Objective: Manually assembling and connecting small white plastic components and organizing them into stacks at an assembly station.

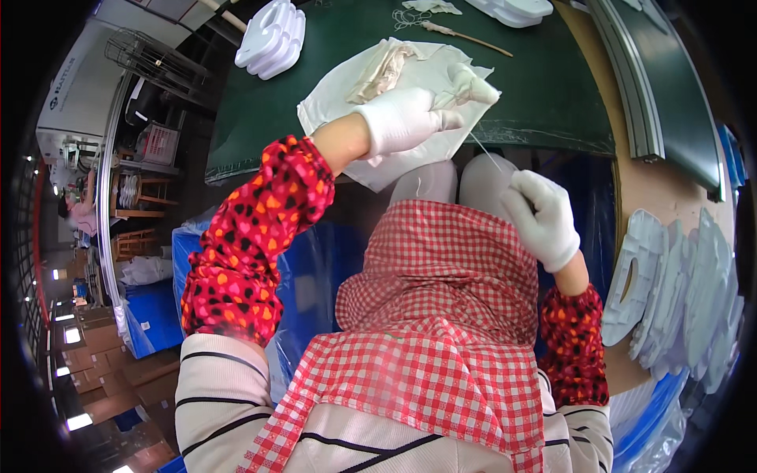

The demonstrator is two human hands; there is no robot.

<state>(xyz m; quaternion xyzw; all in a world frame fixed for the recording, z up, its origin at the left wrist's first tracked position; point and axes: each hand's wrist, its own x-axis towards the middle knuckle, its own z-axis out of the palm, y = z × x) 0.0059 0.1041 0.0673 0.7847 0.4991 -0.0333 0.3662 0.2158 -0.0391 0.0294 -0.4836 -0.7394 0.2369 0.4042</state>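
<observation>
Well to the left of your left fingers (448, 120) you have a wire rack (154, 59), and nearer to you on that side, a blue bin (150, 315). Closer in, beyond and to the left of those fingers, 1 stack of white plastic parts (270, 39) sits on the green worktop (252, 114). Your left hand (400, 120), in a white glove, is over a white sheet (322, 110) spread on the worktop; a crumpled cream cloth (384, 71) lies on the sheet, just beyond the hand. Its fingers reach out to the right, close together, at a small white fabric piece (475, 83) over the sheet's right part; you cannot tell from here whether they are clamped on it. Farther beyond the fingers lies a thin wooden stick (469, 37) with white string at its left end. Nearer to you than both sets of fingers, your red-and-white checked apron (449, 315) covers your lap. A taut white thread (482, 147) slants from beside your left fingertips to your right hand (544, 221), also gloved in white, whose fingers are curled in and pinched on it. To the right of these fingers, and nearer to you, stands a row of white plastic panels (670, 292).
</observation>
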